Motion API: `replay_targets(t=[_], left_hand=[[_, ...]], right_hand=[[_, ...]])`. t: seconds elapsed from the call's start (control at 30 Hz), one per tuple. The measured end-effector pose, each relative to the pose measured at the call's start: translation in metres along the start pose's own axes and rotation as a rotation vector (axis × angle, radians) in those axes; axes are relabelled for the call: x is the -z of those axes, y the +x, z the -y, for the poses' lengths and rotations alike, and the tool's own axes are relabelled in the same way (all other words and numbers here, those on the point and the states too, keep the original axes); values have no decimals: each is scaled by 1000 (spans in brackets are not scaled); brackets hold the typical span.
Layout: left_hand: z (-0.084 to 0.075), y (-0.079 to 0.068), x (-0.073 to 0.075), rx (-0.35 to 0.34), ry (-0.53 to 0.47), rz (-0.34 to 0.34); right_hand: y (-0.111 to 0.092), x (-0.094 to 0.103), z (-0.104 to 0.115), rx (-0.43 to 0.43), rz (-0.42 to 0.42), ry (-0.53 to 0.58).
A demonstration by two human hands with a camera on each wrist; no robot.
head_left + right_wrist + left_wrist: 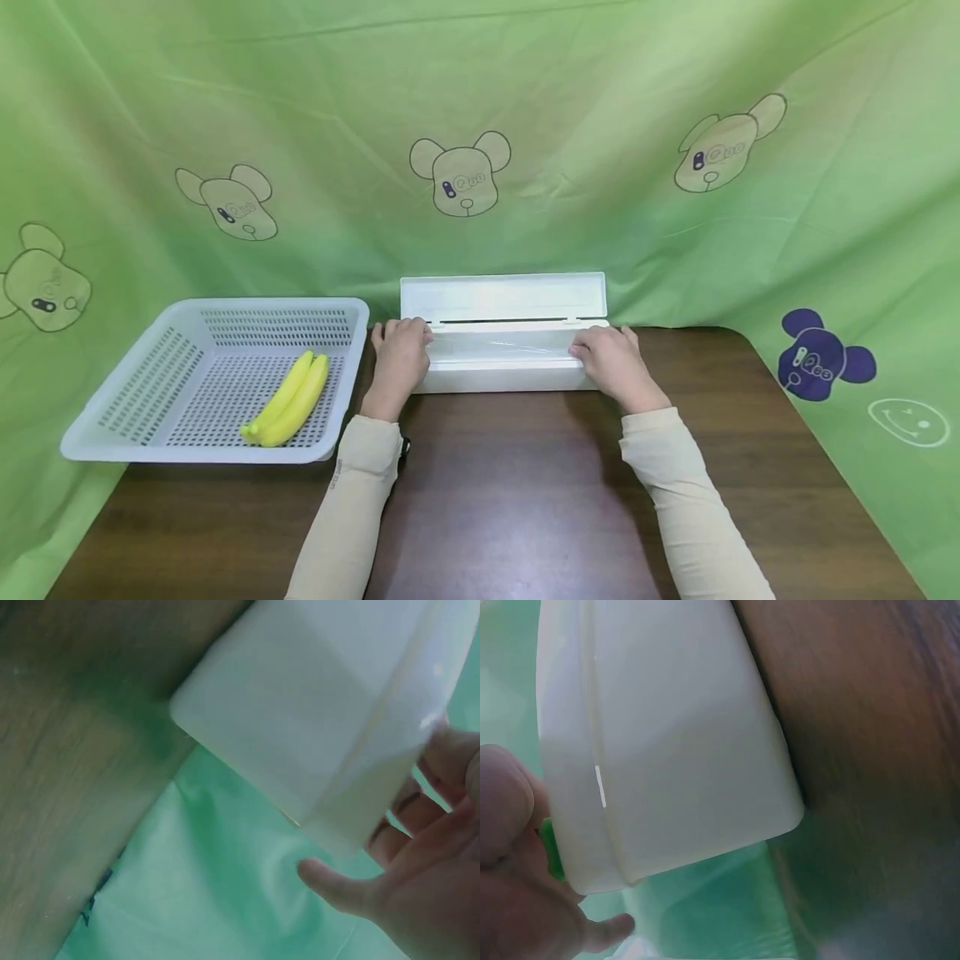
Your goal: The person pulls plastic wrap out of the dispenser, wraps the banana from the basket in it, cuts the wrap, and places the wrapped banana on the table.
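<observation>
Only the head view shows clear film point(513, 345), left hand point(401, 357) and right hand point(617, 363) pinching it, grip closed.

White oblong box point(502, 380) lay sideways across tabletop point(502, 492) before you, at far edge, hinged lid point(502, 297) raised behind. Clear film point(510, 343), faintly creased, spanned opening between your left grip point(401, 358) and right grip point(613, 360).

Left hand point(402, 354) and right hand point(615, 360) pinch clear film point(513, 345) at an open white box point(506, 380); bananas point(291, 404) lie in a basket point(202, 454).
</observation>
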State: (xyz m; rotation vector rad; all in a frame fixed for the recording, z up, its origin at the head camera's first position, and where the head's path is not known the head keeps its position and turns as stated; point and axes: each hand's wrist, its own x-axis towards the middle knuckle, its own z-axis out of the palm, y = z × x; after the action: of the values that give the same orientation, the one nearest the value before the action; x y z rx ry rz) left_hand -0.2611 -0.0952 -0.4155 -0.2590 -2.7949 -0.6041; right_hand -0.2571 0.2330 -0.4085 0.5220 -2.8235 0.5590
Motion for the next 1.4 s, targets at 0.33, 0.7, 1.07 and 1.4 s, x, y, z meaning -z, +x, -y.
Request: replay_targets(t=[0.33,0.7,1.07,1.4], left_hand=[[-2,6,-3,-76,28,-111],[-1,-15,-18,-13,-73,-51],[-1,-3,-7,-17,-143,-21],[8,7,0,-73,-167,32]], right_hand=[[13,-9,0,21,-209,-138],[-3,-31,1,48,-299,-55],[6,-17,-2,-46,-110,128],[13,-25,-4,93,-273,-5]])
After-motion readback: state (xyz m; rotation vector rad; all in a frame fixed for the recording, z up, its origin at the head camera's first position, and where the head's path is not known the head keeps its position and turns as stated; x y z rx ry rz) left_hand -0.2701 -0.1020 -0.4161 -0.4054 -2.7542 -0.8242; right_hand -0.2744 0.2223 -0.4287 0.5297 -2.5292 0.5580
